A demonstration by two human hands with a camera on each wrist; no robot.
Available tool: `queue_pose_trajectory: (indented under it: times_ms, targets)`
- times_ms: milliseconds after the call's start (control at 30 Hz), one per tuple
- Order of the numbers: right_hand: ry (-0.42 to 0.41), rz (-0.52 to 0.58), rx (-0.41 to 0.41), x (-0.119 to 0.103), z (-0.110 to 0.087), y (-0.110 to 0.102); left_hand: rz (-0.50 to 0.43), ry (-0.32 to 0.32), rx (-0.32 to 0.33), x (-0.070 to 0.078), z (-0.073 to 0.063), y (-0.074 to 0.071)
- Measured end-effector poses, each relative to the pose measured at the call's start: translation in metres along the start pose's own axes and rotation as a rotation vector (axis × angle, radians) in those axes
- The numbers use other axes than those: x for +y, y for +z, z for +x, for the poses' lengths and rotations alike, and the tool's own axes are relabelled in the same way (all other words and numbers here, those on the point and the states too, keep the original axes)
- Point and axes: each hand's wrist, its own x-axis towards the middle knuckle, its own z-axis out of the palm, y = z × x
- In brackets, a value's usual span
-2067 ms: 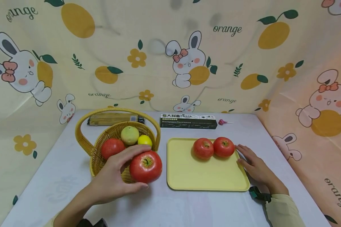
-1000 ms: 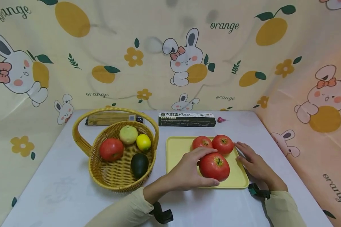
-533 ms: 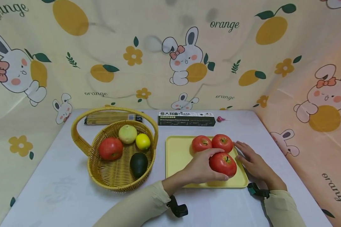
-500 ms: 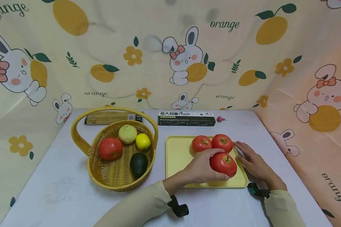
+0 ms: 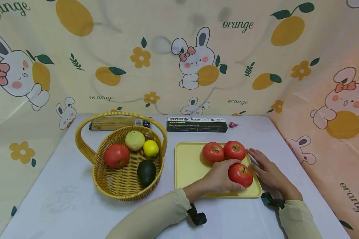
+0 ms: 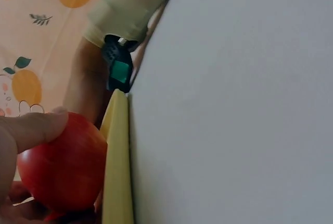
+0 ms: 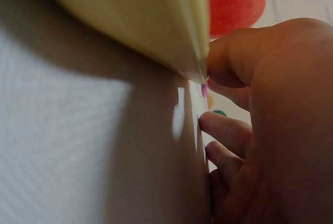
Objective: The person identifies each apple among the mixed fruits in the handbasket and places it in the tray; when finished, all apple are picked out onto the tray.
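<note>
My left hand (image 5: 218,177) grips a red apple (image 5: 241,176) over the front right of the yellow tray (image 5: 188,176). In the left wrist view the thumb lies on top of this apple (image 6: 65,166), which is close to or on the tray surface; contact is hard to tell. Two more red apples (image 5: 213,152) sit side by side behind it. My right hand (image 5: 270,174) rests at the tray's right edge, fingers relaxed, thumb against the rim in the right wrist view.
A wicker basket (image 5: 100,179) with a tall handle stands left, holding a red fruit (image 5: 116,155), pale green fruit (image 5: 135,140), lemon (image 5: 151,148) and avocado (image 5: 146,173). Behind lie a spaghetti pack (image 5: 116,123), a pasta box (image 5: 196,124) and a small pink item (image 5: 232,125).
The left hand has carried the apple rightward from above the basket to the tray's front right, behind it uncovering the avocado. The right hand has stayed at the tray edge.
</note>
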Motion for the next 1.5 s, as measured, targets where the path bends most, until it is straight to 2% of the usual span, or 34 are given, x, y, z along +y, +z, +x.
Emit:
queue_pose_trajectory:
  times_ms: [200, 333, 433, 500, 700, 833, 1000, 1100, 1200, 1367, 1500]
  targets:
    - [0.002, 0.004, -0.007, -0.001, 0.002, -0.001, 0.170, 0.089, 0.009, 0.001, 0.002, 0.004]
    - [0.004, 0.009, -0.012, 0.000, 0.002, 0.000, 0.234, 0.118, 0.013, 0.001, -0.003, 0.000]
    - [0.007, 0.008, -0.010, 0.000, 0.001, 0.001, 0.215, 0.151, 0.023, 0.001, -0.012, -0.009]
    - [0.008, 0.007, -0.009, 0.000, 0.000, 0.000, 0.148, 0.174, 0.012, 0.002, -0.020, -0.019]
    - [0.018, 0.000, -0.015, 0.001, 0.000, 0.000, -0.161, 0.238, -0.105, -0.001, -0.054, -0.055]
    - [0.024, 0.004, -0.017, 0.002, 0.001, 0.001, -0.265, 0.271, -0.143, -0.009, -0.081, -0.080]
    - [0.026, 0.010, -0.019, 0.001, 0.003, 0.002, -0.361, 0.295, -0.157, -0.026, -0.117, -0.116]
    - [0.027, 0.008, -0.015, 0.000, 0.003, 0.002, -0.360, 0.326, -0.148, -0.039, -0.136, -0.139]
    - [0.026, 0.011, -0.011, 0.000, 0.003, 0.002, -0.324, 0.340, -0.112, -0.055, -0.155, -0.163]
    - [0.021, 0.011, -0.005, -0.001, 0.003, 0.002, -0.237, 0.294, -0.024, -0.085, -0.187, -0.204]
    - [0.028, -0.002, 0.001, -0.001, 0.003, 0.002, -0.138, 0.269, 0.045, -0.099, -0.208, -0.236]
